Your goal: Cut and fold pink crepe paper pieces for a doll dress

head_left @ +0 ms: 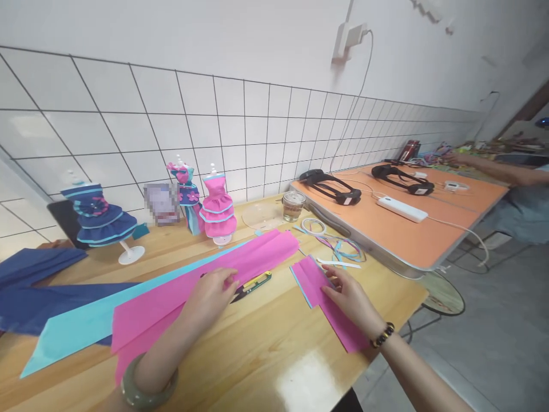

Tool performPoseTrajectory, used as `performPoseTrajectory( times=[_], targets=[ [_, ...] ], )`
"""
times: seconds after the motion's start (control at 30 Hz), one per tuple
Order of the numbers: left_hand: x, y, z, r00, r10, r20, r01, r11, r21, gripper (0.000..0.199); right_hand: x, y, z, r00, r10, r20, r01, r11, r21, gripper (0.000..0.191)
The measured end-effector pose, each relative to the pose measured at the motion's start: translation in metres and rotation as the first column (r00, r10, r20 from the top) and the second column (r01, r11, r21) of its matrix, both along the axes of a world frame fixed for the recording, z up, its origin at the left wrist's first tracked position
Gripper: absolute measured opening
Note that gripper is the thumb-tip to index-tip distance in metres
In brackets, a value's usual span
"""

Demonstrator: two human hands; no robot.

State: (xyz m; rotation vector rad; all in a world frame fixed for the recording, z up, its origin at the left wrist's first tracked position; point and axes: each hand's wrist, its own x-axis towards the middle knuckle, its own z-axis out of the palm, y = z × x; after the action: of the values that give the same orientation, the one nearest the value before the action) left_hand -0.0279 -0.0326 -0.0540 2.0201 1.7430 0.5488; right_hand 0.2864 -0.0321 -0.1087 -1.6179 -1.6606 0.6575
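Note:
My left hand (214,289) hovers with loosely bent fingers over a long pink crepe-paper sheet (257,254); nothing shows between them. Just to its right lie thread snips (253,284) with yellow and green handles. My right hand (349,294) has its thumb and fingers apart at the edge of a small pink piece with a light-blue edge (306,280). Beneath that hand, a second pink strip (343,329) reaches toward the table's front edge. A narrow white strip (343,264) lies by the right fingertips. Light-blue paper (81,323) lies under the long pink sheet.
Small dress forms in a navy dress (100,214), a pink dress (218,209) and a mixed-colour dress (189,194) stand behind. A glass (294,206), tape roll (313,227) and cords (343,249) sit back right. An orange table (433,234) holds headsets; another person's arm (489,165) is beyond.

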Motion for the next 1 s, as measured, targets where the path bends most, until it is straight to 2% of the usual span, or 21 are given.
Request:
performPoseTrajectory(
  times=[0.1, 0.2, 0.27, 0.33, 0.4, 0.5, 0.6, 0.7, 0.8, 0.9, 1.0],
  targets=[
    [0.001, -0.001, 0.000, 1.000, -0.021, 0.012, 0.021, 1.000, 0.011, 0.038, -0.001, -0.003, 0.003, 0.996, -0.017, -0.084, 0.017, 1.000, 0.001, 0.046],
    [0.005, -0.003, 0.001, 0.997, -0.026, 0.067, 0.026, 1.000, 0.006, 0.038, -0.009, -0.011, 0.016, 0.970, 0.027, -0.243, -0.035, 0.999, -0.025, 0.049],
    [0.009, -0.004, 0.002, 0.986, -0.035, 0.160, 0.039, 0.999, -0.022, 0.041, -0.017, -0.020, 0.027, 0.923, 0.062, -0.379, -0.092, 0.994, -0.063, 0.052],
    [0.015, -0.007, 0.002, 0.948, -0.043, 0.314, 0.070, 0.995, -0.075, 0.050, -0.028, -0.028, 0.039, 0.834, 0.079, -0.546, -0.177, 0.975, -0.130, 0.056],
    [0.021, -0.010, 0.001, 0.866, -0.031, 0.500, 0.119, 0.982, -0.147, 0.065, -0.039, -0.035, 0.049, 0.715, 0.081, -0.695, -0.293, 0.936, -0.193, 0.058],
    [0.028, -0.016, 0.003, 0.665, 0.015, 0.747, 0.265, 0.930, -0.255, 0.085, -0.054, -0.042, 0.058, 0.575, 0.094, -0.813, -0.453, 0.864, -0.221, 0.057],
    [0.030, -0.020, 0.006, 0.461, 0.081, 0.883, 0.387, 0.878, -0.283, 0.083, -0.064, -0.044, 0.059, 0.488, 0.106, -0.867, -0.537, 0.819, -0.202, 0.053],
    [0.031, -0.021, 0.005, 0.368, 0.142, 0.919, 0.407, 0.864, -0.296, 0.073, -0.070, -0.044, 0.055, 0.452, 0.089, -0.887, -0.549, 0.812, -0.198, 0.050],
    [0.032, -0.020, 0.001, 0.364, 0.156, 0.918, 0.410, 0.858, -0.309, 0.057, -0.075, -0.044, 0.050, 0.450, 0.083, -0.889, -0.556, 0.805, -0.206, 0.049],
    [0.032, -0.018, -0.003, 0.424, 0.135, 0.895, 0.374, 0.874, -0.309, 0.038, -0.080, -0.045, 0.047, 0.468, 0.090, -0.879, -0.551, 0.807, -0.211, 0.048],
    [0.032, -0.016, -0.007, 0.485, 0.125, 0.865, 0.328, 0.891, -0.313, 0.031, -0.084, -0.046, 0.045, 0.491, 0.095, -0.866, -0.539, 0.814, -0.216, 0.046]
  ],
)
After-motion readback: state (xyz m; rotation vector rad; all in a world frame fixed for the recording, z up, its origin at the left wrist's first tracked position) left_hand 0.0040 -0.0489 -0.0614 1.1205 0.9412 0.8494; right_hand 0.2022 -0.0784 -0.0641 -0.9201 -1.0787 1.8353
